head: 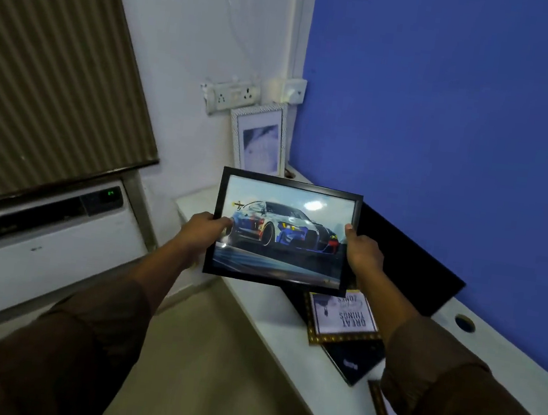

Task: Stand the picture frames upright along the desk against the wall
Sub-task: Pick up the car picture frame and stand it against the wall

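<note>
Squarely between both hands, glossy black-rimmed rectangular car frame (283,232).

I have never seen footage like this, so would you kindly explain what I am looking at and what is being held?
This is one picture from a camera worn on a person's head, looking down at their own arms. No machine is involved. The left hand and right hand grip the side edges of a black-framed car picture, lifted above a white desk. One white frame already stands upright in the corner. A gold-edged frame and some dark ones lie flat on the desk beside the blue wall.
</note>
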Tool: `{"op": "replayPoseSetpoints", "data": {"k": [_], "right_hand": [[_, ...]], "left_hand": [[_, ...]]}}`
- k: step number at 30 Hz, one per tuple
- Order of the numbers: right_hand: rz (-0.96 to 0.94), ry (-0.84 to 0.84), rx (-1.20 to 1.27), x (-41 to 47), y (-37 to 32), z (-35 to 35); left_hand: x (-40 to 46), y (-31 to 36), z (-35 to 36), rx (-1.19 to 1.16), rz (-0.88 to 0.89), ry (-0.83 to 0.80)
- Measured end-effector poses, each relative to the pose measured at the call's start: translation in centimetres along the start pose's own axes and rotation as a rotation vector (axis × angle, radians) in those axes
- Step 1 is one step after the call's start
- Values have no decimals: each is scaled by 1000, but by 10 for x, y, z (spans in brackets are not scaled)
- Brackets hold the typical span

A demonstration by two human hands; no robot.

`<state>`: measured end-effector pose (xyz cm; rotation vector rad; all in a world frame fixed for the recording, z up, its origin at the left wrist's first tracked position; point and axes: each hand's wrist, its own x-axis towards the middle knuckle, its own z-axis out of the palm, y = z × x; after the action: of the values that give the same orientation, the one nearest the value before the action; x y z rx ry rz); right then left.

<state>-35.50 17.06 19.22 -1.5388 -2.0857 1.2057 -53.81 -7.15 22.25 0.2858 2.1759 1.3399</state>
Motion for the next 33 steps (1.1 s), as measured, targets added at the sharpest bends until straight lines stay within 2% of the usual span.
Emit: {"op": "replayPoseSetpoints", "data": {"k": [6,13,18,24,29,33], "right_hand": [[-108,29,161,64,-68,17],[-143,66,109,150,-131,18],[-133,148,114,217,-159,6],[-23,262,86,285,-152,3],[189,368,36,338,-127,6],[327,400,56,355,-104,14]], "left_hand": [[69,42,-20,-35,58,47],[168,115,-21,-76,98,19],[249,177,4,-158,137,-94],[349,210,53,-132,144,-261],[436,224,130,-27,70,-538],[480,225,177,27,5,-554]]}}
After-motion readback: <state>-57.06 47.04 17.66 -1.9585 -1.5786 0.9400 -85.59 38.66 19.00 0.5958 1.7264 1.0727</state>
